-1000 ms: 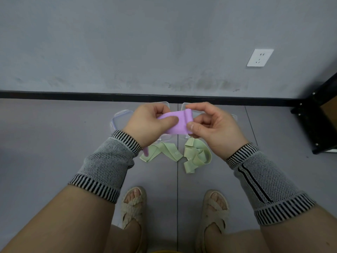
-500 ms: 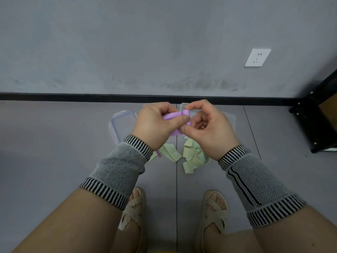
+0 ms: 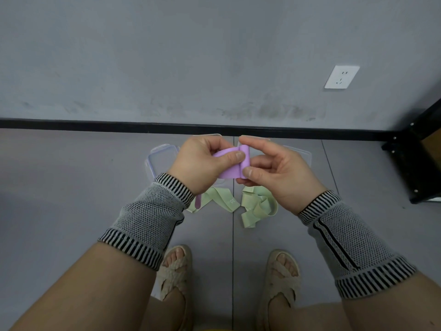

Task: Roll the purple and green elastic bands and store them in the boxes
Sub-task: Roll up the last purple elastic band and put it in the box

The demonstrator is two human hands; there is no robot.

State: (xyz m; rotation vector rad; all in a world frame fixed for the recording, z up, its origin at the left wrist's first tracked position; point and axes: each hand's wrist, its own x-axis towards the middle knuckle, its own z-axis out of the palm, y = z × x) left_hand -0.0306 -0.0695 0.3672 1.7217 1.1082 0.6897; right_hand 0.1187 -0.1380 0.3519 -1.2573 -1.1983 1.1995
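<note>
Purple elastic band sits mid-air between both hands, above the floor, partly rolled: small roll at its right end, flat strip running left. Going big to small: grey wall with black baseboard behind, grey tiled floor below, black rack at far right. Both forearms wear grey mesh sleeves with striped cuffs; feet in woven sandals at bottom. Left hand has its thumb pressed on top of the flat strip and fingers curled under it, clamped on the band. Right hand pinches the rolled end between thumb and fingers, also clamped on the band. A purple tail end hangs below the left wrist. Clear plastic boxes and a clear lid with purple clips lie on the floor behind the hands, mostly hidden; cannot tell how many boxes. Green elastic bands lie loose and unrolled on the floor just under the hands, in two tangles, one either side of the tile seam. White wall socket upper right.
</note>
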